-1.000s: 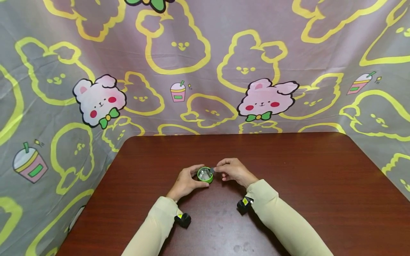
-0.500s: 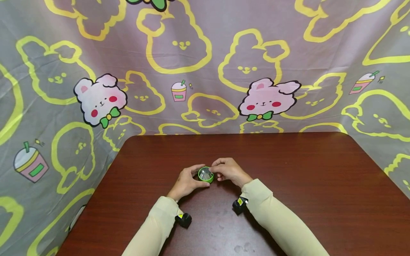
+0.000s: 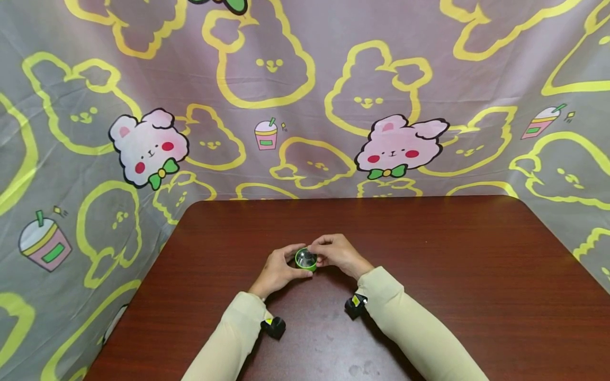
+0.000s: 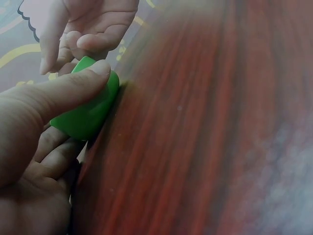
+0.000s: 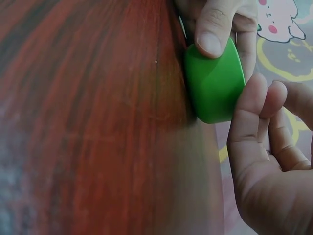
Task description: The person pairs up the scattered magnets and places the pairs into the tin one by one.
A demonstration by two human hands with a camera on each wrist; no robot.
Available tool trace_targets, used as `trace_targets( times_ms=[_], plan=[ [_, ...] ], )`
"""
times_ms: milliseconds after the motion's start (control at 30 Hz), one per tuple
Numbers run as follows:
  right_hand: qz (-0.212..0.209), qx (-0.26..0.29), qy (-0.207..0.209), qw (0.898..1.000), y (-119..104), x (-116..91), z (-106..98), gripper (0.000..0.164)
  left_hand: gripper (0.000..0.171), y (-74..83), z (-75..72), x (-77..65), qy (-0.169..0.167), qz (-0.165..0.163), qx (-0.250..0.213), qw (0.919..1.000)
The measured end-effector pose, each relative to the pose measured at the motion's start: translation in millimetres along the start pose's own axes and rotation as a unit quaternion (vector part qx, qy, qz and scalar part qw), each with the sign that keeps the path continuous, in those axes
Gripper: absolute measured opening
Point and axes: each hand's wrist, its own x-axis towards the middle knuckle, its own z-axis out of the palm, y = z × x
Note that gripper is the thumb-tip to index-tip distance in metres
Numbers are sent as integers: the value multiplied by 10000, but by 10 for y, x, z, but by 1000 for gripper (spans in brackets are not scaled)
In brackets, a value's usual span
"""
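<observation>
A small round green cup [image 3: 306,268] with a shiny silver inside sits near the middle of the table, tilted toward me. My left hand [image 3: 280,270] grips it from the left, thumb in front and fingers behind; the left wrist view shows the thumb pressing the green wall [image 4: 83,117]. My right hand [image 3: 339,255] is at the cup's right rim, thumb and forefinger pinched together over its edge. The small dark grey piece in that pinch is mostly hidden by the fingertips. In the right wrist view, these fingertips [image 5: 253,93] are close beside the green cup.
The dark red-brown wooden table [image 3: 443,254] spreads out around both hands. Behind it and at the sides hangs a curtain [image 3: 314,121] printed with rabbits and drink cups. Each sleeve carries a small black camera [image 3: 274,327] at the wrist.
My right hand has moved slightly left, its fingertips now over the cup's rim. The grey piece, visible at the rim a second ago, is mostly covered. My left hand keeps its grip.
</observation>
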Motion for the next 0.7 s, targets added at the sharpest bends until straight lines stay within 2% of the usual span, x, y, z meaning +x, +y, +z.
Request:
trace_targets(
  times_ms=[67,133,200,367,500,600,700],
  plan=[
    [2,44,28,10000,6,-3,-10,13,68,2,6,7,-16,-8,2,10000],
    [5,78,59,10000,16,-3,-24,14,70,-107,18,42,-1,-19,-39,10000],
    [4,121,95,9999,24,-5,-40,14,70,-121,13,47,0,-6,-55,10000],
    [-14,227,123,9997,41,-25,-80,13,71,-127,-8,53,13,-25,68,10000],
    [-41,218,106,9997,40,-49,-115,11,75,-94,-50,46,-41,-120,334,9994],
    [-199,-155,149,9996,35,-82,-167,12,77,-41,-90,48,-130,-170,701,9973],
    [-485,-996,225,9936,24,-134,-242,13,78,28,-118,62,-243,-152,1192,9925]
  ],
)
